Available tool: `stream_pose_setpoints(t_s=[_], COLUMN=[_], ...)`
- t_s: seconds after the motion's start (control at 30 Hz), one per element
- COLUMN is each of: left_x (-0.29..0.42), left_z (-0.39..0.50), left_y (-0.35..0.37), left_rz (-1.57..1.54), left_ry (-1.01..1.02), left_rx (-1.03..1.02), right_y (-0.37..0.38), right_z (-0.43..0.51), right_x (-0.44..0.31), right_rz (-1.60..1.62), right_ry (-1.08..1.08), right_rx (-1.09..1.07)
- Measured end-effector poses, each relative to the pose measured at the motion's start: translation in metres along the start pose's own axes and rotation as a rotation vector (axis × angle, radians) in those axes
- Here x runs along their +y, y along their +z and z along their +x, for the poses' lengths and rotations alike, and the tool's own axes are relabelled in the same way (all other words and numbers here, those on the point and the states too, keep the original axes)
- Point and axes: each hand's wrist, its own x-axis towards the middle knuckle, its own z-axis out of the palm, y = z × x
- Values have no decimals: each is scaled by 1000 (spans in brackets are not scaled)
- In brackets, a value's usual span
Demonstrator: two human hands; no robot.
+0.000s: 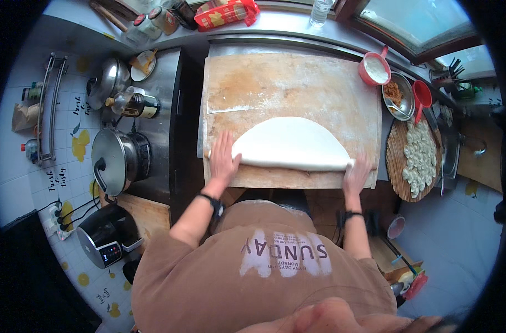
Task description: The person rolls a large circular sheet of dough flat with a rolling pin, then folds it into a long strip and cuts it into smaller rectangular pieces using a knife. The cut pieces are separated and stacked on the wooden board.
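Observation:
A broad sheet of white dough (292, 139) lies on a floured wooden board (278, 87). Its near edge is wrapped around a long rolling pin (374, 166), whose wooden tips show at both sides. At the left end, my left hand (224, 158) rests flat on the pin, fingers extended. My right hand (358, 168), slightly blurred, lies over the right end beside the dough. Whether either hand's fingers close round the pin cannot be told. A thin pale strip (232, 110) lies on the board beyond the dough.
Right of the board are a red cup of flour (376, 70), a metal bowl with orange-brown filling (394, 93), a red ladle (422, 93) and a round wooden tray (396, 166) bearing several small dough pieces. A lidded pot (113, 162) and bottle (132, 104) stand left, above an air fryer (107, 233).

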Motion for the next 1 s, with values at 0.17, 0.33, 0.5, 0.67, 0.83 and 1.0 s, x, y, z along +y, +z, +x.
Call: stream_pose_setpoints(t_s=[0.17,0.33,0.5,0.67,0.83,1.0], left_x=[-23,11,-4,-59,-64,-65], left_z=[133,-18,42,215,182,80], left_y=[3,-25,-6,-21,-31,-30], left_rz=[29,25,20,-93,41,-4], left_ry=[-12,-87,-143,-146,-123,-55], left_rx=[180,-83,-59,49,-224,-140], right_y=[29,-32,-8,15,-16,-28], right_z=[129,16,73,262,237,191], right_x=[12,2,10,39,69,105], right_rz=[-77,157,136,311,92,25], right_ry=[7,-45,-103,-67,-330,-328], right_rx=[-13,-66,31,-14,-165,-226])
